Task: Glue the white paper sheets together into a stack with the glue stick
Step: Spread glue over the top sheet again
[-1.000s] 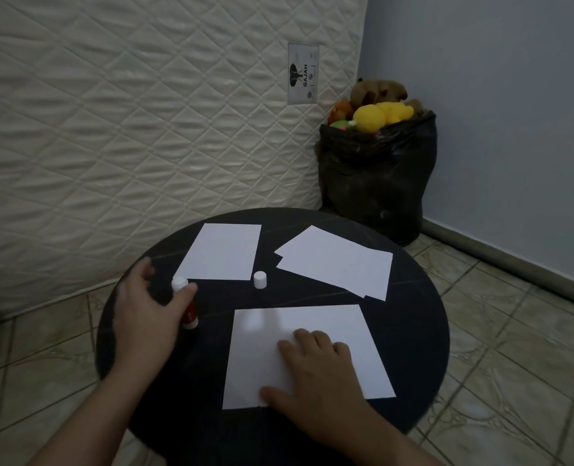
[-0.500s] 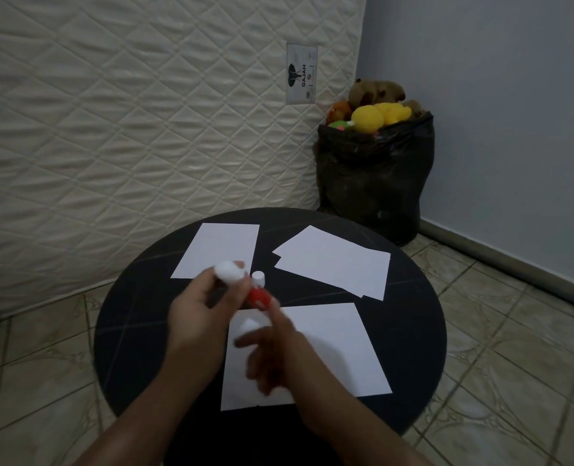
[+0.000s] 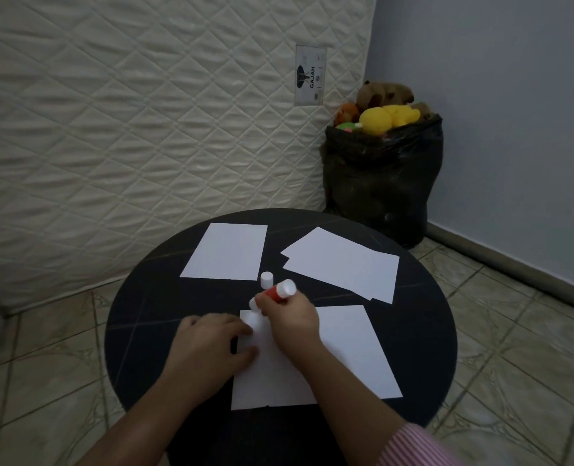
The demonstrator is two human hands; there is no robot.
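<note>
The right hand [image 3: 292, 322] grips the glue stick [image 3: 276, 292] at the near sheet [image 3: 346, 351]'s far-left corner; the left hand [image 3: 208, 344] presses its left edge, fingers relaxed.

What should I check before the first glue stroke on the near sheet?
1. Cap off, standing on the table: ok.
2. Right hand grips the glue stick: ok.
3. Glue tip on the near sheet: cannot tell, blurred.
4. Left hand resting on the sheet's left edge: ok.
5. Far left sheet and the overlapping pair lie clear of the stroke: ok.
</note>
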